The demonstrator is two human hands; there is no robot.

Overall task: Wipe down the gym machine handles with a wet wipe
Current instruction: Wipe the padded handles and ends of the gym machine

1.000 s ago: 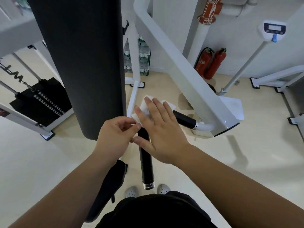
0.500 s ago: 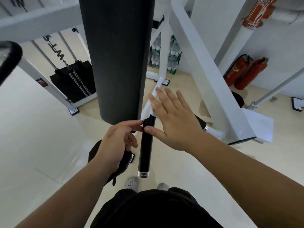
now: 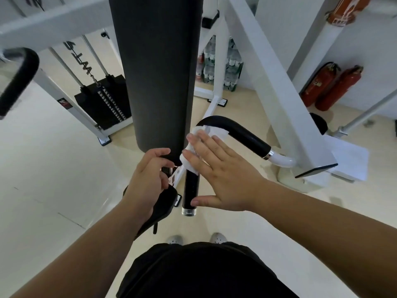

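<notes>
A black curved machine handle (image 3: 247, 137) bends down toward me and ends in a chrome cap (image 3: 188, 211). A white wet wipe (image 3: 211, 130) lies draped over the bend and down the near stretch of the handle. My right hand (image 3: 223, 171) lies flat on it, fingers stretched out, pressing the wipe against the handle. My left hand (image 3: 150, 175) is just left of the handle with its fingers curled, fingertips at the lower edge of the big black pad (image 3: 156, 72); nothing shows between them.
The white machine frame (image 3: 268, 78) slants across on the right. Another black handle (image 3: 19, 80) is at the far left, and a weight stack (image 3: 103, 104) stands behind it. Two red fire extinguishers (image 3: 330, 87) stand by the wall, and the black seat (image 3: 163, 203) is below my left hand.
My right hand has slid toward me along the handle, leaving the wipe over the bend uncovered. My left hand stays beside the handle. My head has tilted, shifting the view.
</notes>
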